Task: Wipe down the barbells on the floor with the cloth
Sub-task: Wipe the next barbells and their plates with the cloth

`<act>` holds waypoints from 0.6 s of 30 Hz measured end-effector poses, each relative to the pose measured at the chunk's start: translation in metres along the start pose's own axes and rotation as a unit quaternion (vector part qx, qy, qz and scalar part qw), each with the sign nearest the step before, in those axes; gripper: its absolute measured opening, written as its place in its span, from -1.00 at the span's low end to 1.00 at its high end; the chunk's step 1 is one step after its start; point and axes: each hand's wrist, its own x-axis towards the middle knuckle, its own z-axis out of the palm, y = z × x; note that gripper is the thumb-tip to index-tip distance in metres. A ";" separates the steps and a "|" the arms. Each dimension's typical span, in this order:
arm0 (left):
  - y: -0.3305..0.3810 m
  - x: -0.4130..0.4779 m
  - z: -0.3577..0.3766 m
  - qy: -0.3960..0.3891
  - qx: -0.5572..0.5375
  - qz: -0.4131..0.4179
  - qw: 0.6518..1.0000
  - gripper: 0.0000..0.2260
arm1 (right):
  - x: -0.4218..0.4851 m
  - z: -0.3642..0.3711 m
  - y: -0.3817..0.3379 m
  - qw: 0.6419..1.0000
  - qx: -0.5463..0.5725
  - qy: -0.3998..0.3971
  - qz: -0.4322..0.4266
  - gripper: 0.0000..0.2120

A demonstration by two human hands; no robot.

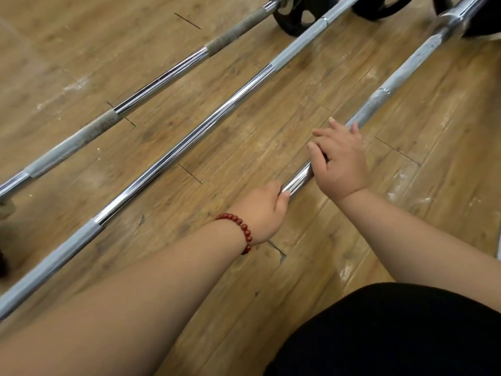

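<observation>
— Well, what have the hands got?
— I see both on the near bar (296,179). My left hand (260,210) has its fingers wrapped round the chrome, thumb on top. Just above it, the right hand (339,161) lies over the same bar, fingers bent down its far side.
— Anything under the palms?
— I cannot tell; both palms cover the metal.
— And the rest?
— Below the left grip, the forearm hides the bar. Left of the grips, the middle bar (206,123) and far bar (162,77) lie on the floor (81,36), apart and blurred. Beyond the right grip, the dark plates (294,19) are cut off at the top edge. There is a bead bracelet (238,229) on the left wrist.
</observation>
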 end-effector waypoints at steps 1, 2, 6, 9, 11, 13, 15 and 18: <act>0.004 0.007 -0.001 0.003 -0.003 0.001 1.000 -0.77 | -0.003 0.002 -0.003 1.000 0.008 0.002 -0.014 -0.66; 0.008 0.015 -0.002 0.005 -0.004 0.001 1.000 -0.78 | -0.008 0.004 -0.004 0.998 0.016 0.003 -0.054 -0.67; 0.021 0.043 -0.002 -0.001 -0.007 -0.007 1.000 -0.80 | 0.007 -0.002 0.026 0.986 0.014 -0.021 -0.166 -0.69; 0.031 0.059 0.000 -0.014 -0.010 -0.017 1.000 -0.79 | 0.036 -0.006 0.042 0.999 0.016 -0.022 -0.029 -0.61; 0.038 0.069 -0.001 -0.013 -0.016 -0.025 0.999 -0.77 | 0.037 -0.004 0.039 1.000 0.014 -0.011 0.002 -0.63; 0.041 0.077 -0.001 -0.009 -0.024 -0.038 0.999 -0.75 | 0.029 0.001 0.040 0.997 0.015 -0.005 -0.069 -0.69; 0.042 0.080 0.001 -0.003 -0.011 -0.047 0.999 -0.73 | 0.031 -0.003 0.052 0.989 0.020 -0.024 -0.144 -0.69; 0.042 0.081 0.003 -0.001 0.023 -0.051 0.998 -0.71 | 0.065 -0.014 0.077 0.998 0.050 -0.041 -0.019 -0.68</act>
